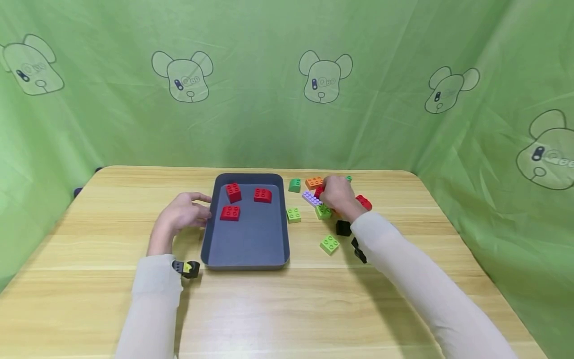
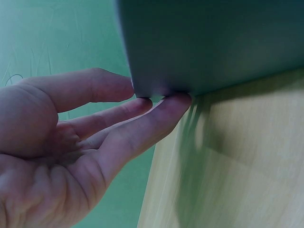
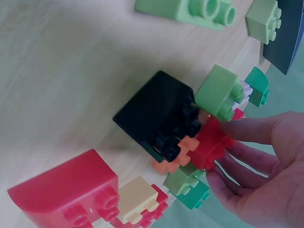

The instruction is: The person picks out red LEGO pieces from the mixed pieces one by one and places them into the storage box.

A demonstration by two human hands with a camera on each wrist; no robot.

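My left hand [image 1: 181, 214] is at the left side of a dark grey tray [image 1: 255, 244], its relaxed fingertips touching the tray's outer edge in the left wrist view. Three red bricks, among them one at the back [image 1: 233, 192], lie in the tray's far half. To the right of it, my right hand [image 1: 338, 194] reaches into a loose group of bricks. Between thumb and fingers it pinches a red brick [image 3: 211, 142]. Close by are a black brick [image 3: 159, 111], a light green brick [image 3: 217, 90] and an orange brick [image 3: 173, 159].
Around the right hand lie a lilac brick [image 1: 311, 198], a dark green curved brick [image 1: 294, 185] and another orange brick [image 1: 315, 182]. Nearer me is a light green brick [image 1: 329, 245]. Green curtain [image 1: 251, 129] borders the wooden table [image 1: 251, 309] behind and at both sides.
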